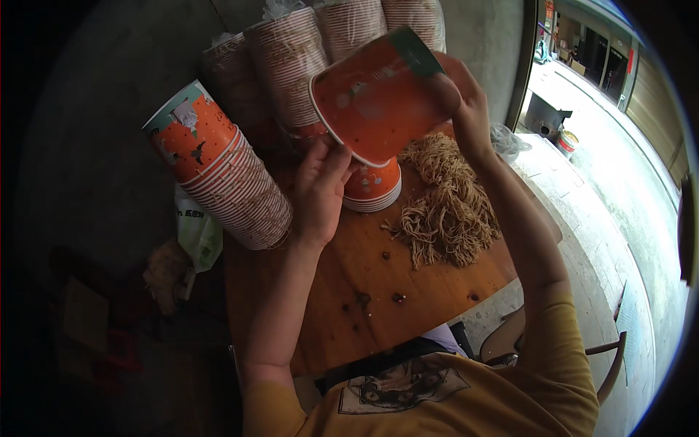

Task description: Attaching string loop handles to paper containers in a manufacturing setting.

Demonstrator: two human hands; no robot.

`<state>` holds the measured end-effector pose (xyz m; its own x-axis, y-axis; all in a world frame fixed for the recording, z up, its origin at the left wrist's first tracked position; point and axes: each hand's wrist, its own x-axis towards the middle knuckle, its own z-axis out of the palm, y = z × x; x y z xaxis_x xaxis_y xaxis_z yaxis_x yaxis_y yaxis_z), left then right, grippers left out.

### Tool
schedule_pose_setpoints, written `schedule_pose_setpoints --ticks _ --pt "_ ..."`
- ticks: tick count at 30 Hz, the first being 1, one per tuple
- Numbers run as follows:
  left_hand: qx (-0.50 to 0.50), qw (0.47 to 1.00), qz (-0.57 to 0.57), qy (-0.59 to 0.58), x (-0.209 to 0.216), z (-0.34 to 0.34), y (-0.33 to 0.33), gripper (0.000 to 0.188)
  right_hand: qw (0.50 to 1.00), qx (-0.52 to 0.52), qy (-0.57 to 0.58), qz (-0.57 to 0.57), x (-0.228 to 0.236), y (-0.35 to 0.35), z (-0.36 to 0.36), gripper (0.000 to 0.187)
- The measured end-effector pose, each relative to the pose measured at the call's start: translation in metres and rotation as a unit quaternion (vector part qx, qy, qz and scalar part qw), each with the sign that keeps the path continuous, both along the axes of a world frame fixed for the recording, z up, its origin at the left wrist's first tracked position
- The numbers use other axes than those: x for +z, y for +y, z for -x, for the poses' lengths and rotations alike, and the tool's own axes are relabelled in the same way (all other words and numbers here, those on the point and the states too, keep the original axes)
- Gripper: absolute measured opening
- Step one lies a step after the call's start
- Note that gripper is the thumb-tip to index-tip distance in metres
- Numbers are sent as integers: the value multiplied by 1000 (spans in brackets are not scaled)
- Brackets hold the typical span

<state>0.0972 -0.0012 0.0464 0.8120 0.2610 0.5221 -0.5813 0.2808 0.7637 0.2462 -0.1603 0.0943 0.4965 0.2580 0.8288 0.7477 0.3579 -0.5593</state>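
Observation:
An orange paper bucket (382,109) with a green base band and a white rim is held up, tilted on its side, above the table. My left hand (322,186) is closed at its rim, thumb along the edge, some fingers hidden behind. My right hand (470,109) grips the base end at the upper right, a little blurred. Under the bucket, a short stack of similar orange buckets (375,186) stands rim-down on the table, partly hidden. Left of my left hand leans a tall nested stack of buckets (233,182).
A heap of tan cords (451,211) lies on the wooden table (342,313), at its right. Several plastic-wrapped bucket stacks (291,65) stand at the back by the wall. A green-and-white bag (198,237) hangs at the left. A doorway opens onto bright pavement (582,197).

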Motion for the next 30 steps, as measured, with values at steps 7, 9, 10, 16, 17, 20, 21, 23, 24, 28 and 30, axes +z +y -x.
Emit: schedule_pose_setpoints --ticks 7,9,10,16,17,20,21,23,24,28,30 --pt "20 1000 -14 -10 4 37 -16 33 996 43 56 -56 -61 -17 38 66" --pt "2 1000 -1 14 4 44 -18 34 989 61 96 -92 -79 -14 49 69" --pt "3 1000 2 20 3 47 -21 32 989 64 98 -91 -87 -12 51 69" --pt "33 997 -36 53 -9 56 -16 27 983 62 139 -101 -108 -10 59 60" --pt "33 997 -36 54 -11 57 -17 27 983 62 140 -101 -108 -9 62 60" --pt "48 996 -28 76 -16 61 -18 31 976 63 182 -103 -104 -5 72 54" --pt "58 994 -18 93 -18 63 -21 33 967 76 225 -92 -101 -3 76 51" --pt "68 992 -8 110 -25 66 -22 36 956 88 267 -80 -94 -1 82 48" --pt "91 985 -77 122 -30 68 -22 38 952 89 284 -73 -89 0 83 48" --pt "92 975 -148 140 -47 79 -19 42 939 118 320 -34 -79 2 81 50" --pt "76 977 -145 133 -50 83 -17 43 918 139 370 -21 -79 4 81 50"
